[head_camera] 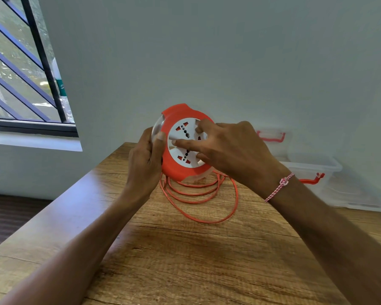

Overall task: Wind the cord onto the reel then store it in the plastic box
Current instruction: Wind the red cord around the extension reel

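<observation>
A: Your left hand point(149, 150) clamps the reel point(186, 143) by its rim, held up above the table point(185, 260). Your right hand point(229, 150) lies spread on the white hub, fingertips pressing, closed on nothing.

B: So I turn the hub?

A: I'd say so. Keep the rim steady and turn evenly, so the cord point(198, 194) feeds in flat.

B: And the cord?

A: It hangs from the reel in loose loops on the table; they could tangle. The box point(330, 170) waits open by the wall to your right, its lid point(273, 137) behind it.
</observation>
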